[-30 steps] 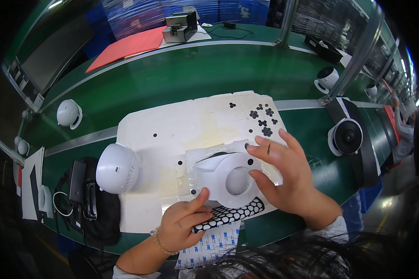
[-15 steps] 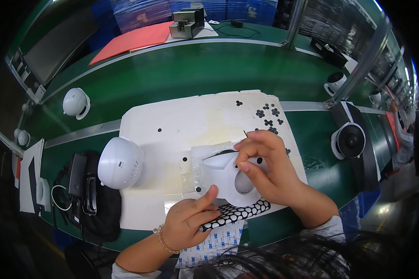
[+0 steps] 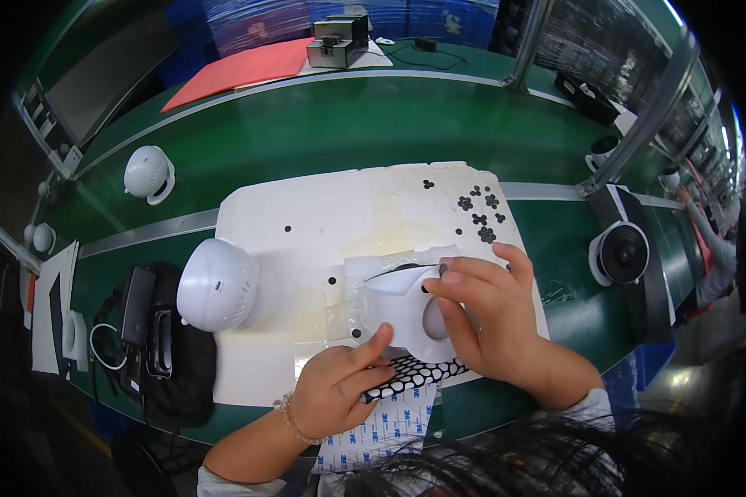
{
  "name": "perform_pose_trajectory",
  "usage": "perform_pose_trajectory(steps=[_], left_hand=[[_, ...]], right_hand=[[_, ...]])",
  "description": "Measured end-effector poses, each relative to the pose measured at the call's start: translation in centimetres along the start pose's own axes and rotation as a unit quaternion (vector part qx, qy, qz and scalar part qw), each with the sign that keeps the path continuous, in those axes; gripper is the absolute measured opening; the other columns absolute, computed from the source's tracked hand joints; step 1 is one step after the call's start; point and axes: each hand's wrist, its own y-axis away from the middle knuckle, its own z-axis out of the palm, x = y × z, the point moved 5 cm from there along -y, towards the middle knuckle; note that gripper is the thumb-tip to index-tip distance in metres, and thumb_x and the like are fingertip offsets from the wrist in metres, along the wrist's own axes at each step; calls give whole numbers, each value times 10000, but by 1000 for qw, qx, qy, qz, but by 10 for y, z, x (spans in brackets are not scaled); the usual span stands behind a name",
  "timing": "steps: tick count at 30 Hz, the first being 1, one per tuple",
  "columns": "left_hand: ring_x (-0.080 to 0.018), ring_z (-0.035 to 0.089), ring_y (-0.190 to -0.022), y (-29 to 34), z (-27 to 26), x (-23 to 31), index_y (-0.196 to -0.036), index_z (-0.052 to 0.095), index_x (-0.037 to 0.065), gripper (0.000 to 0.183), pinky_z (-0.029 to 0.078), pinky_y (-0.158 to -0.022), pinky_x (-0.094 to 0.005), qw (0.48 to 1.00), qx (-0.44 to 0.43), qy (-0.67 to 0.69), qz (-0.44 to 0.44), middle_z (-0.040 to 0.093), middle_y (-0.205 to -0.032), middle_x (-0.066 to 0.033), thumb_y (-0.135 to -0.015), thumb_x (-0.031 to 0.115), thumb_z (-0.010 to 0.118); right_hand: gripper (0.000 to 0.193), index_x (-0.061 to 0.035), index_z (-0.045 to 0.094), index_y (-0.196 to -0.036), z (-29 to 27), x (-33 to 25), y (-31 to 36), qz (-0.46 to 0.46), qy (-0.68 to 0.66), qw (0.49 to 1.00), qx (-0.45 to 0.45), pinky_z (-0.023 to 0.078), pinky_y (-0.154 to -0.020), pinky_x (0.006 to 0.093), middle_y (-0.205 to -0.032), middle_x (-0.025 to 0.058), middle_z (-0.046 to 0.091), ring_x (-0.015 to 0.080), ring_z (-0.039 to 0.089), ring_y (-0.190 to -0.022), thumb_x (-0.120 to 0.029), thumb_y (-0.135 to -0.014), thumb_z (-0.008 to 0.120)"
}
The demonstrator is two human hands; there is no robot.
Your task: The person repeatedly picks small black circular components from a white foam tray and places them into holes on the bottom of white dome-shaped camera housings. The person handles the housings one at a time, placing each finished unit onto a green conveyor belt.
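Observation:
A white rounded housing [image 3: 398,316] with an oval opening lies on a clear bubble-wrap piece [image 3: 352,286] in front of me. My left hand [image 3: 336,391] is closed on a black sheet with white round spots [image 3: 419,373], its thumb near the housing's lower left edge. Below hangs a white backing sheet with blue print [image 3: 381,435]. Over the housing's right side is my right hand [image 3: 497,319], thumb and index finger bent together. A small dark spot shows at its fingertips; I cannot make out what they hold. Beside them, a black round dot [image 3: 425,287] shows on the housing.
Black round pads [image 3: 487,235], several in clusters, dot the right of the white board [image 3: 307,199]. Left of the board stands a white dome-shaped unit [image 3: 218,286], with a black bag [image 3: 192,373] nearby. More white units [image 3: 147,172] stand on the green belt; a black-faced one [image 3: 622,253] sits right.
My right hand's fingers have dipped closer to the housing, with the index finger lower. The thin dark piece above its fingertips no longer shows. My left hand keeps its place.

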Motion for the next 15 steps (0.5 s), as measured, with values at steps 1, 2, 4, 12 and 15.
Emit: perform_pose_trajectory(steps=[1,2,4,12,15], left_hand=[[-237,625,-763,0,0,0,-834,538,13,283,487,-630,-321,1000,-3,-1,0,402,-1287,-235,-568,-31,626],[-229,611,-723,-1,-1,0,-826,557,17,279,480,-610,-313,1000,7,-2,0,418,-1279,-218,-559,-19,630],[-213,583,-642,1,-1,-1,-812,594,24,275,467,-570,-297,1000,26,-5,-3,450,-1263,-184,-541,6,637],[-233,607,-716,4,4,-7,-835,547,31,295,478,-602,-312,1000,20,15,6,403,-1295,-208,-555,-10,630],[-241,625,-755,4,4,-7,-854,522,34,312,485,-618,-314,1000,12,16,9,382,-1306,-229,-565,-14,631]], right_hand=[[349,-84,534,-1046,-2,-3,0,-1,18,1000,-10,246,-944,454,-1020,53,586,213,536,-997,-44,-708,612],[347,-90,543,-1041,-5,-5,1,-1,36,999,-19,239,-949,455,-1052,59,577,219,523,-1025,-51,-704,615],[322,-103,563,-1018,-7,-6,2,14,27,999,-37,219,-961,453,-1118,77,550,242,477,-1093,-64,-704,622],[72,-108,594,-813,6,-1,28,100,-196,971,-91,155,-990,458,-1347,149,330,377,183,-1282,-120,-748,624],[58,-103,578,-801,10,-4,27,106,-193,969,-109,149,-992,462,-1366,157,298,387,171,-1283,-124,-761,615]])
